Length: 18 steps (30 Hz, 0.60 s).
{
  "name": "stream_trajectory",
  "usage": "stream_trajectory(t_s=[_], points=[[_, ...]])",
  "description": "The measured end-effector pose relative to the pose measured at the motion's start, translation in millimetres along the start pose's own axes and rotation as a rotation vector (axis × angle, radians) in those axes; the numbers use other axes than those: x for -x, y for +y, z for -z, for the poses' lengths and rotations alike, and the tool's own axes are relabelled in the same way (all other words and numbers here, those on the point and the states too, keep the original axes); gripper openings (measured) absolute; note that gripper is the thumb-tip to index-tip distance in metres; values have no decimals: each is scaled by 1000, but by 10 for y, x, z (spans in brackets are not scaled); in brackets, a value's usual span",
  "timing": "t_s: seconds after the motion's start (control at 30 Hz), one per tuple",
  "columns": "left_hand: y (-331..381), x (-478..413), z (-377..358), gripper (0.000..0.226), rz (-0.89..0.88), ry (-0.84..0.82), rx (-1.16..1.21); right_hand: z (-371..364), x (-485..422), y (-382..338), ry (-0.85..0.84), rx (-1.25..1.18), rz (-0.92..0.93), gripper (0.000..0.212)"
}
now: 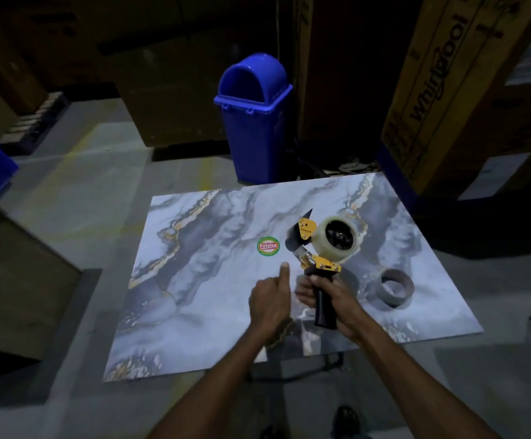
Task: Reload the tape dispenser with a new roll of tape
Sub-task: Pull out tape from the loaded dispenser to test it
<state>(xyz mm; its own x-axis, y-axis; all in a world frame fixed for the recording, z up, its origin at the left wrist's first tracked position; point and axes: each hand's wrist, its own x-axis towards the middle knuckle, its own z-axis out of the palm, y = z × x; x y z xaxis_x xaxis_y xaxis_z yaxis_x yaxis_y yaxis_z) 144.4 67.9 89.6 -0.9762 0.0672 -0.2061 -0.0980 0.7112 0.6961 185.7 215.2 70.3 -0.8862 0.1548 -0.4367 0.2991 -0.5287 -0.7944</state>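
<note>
Dim storeroom, tall cardboard boxes (454,90) behind; marbled counter (213,280) with round sticker (268,246). Beyond, blue bin (254,122), contents unseen. Tape dispenser (319,264) above counter, clear roll (338,237) mounted, handle clamped in right hand (337,296). Left hand (270,299) loosely closed, thumb up. Empty core (395,288) lying right.

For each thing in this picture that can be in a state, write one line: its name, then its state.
tape dispenser: held upright, clear roll mounted
right hand: gripping the dispenser handle
left hand: beside the dispenser, thumb up
empty core: lying loose on the table
blue bin: upright, flap open
</note>
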Motion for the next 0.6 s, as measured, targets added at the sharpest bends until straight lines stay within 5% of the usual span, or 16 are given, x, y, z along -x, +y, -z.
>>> stream_trajectory(t_s=[0.2,0.43,0.6], points=[[224,-561,310,44,-47,27,265,385,217,100,6,135,3,13],[320,-780,180,44,194,-510,553,867,460,50,65,440,65,17],[302,-698,-100,51,316,-621,703,1061,604,-88,112,611,111,10]])
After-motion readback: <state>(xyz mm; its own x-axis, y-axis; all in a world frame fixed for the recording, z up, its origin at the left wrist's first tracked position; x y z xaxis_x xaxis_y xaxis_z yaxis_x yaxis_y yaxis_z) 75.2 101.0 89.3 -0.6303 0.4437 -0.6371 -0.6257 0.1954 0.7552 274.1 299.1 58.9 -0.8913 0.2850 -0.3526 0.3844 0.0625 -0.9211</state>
